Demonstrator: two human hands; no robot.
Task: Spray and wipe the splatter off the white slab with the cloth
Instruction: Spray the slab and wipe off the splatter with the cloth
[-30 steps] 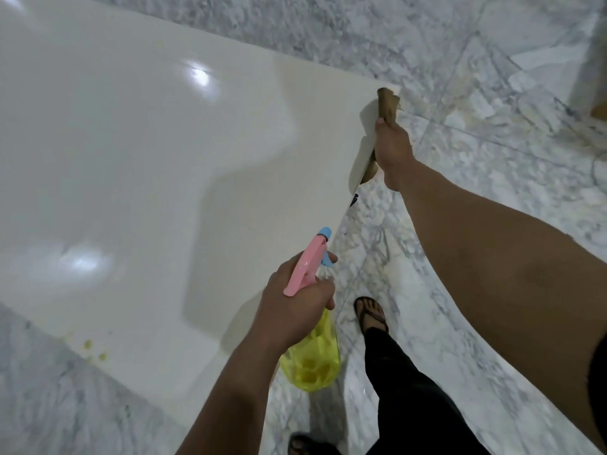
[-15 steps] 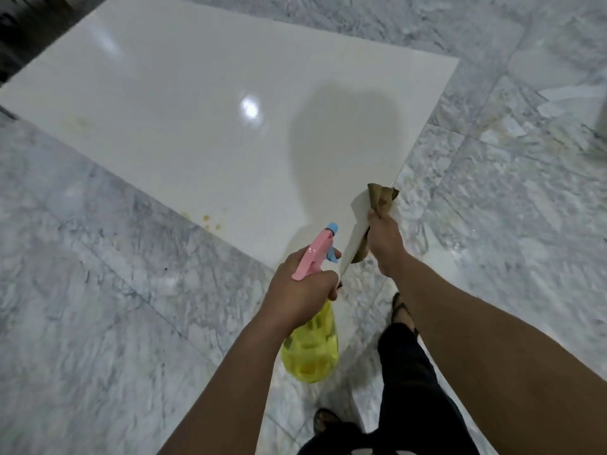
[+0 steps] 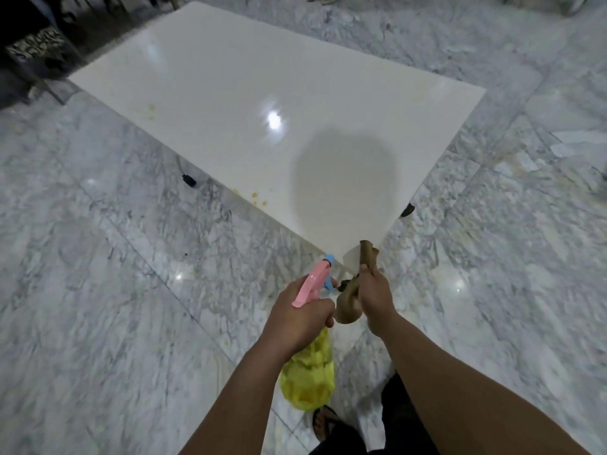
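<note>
White slab fills the upper centre of the frame, a glossy desk top standing over the marble floor. Yellow-brown splatter sits by its lower left edge, with fainter marks toward the upper left. Low in the centre, the left hand grips the spray bottle by its pink head, nozzle aimed at the slab, likely ready to spray. Just beside it, the right hand clutches the bunched tan cloth near the slab's closest corner, probably kept ready for wiping.
</note>
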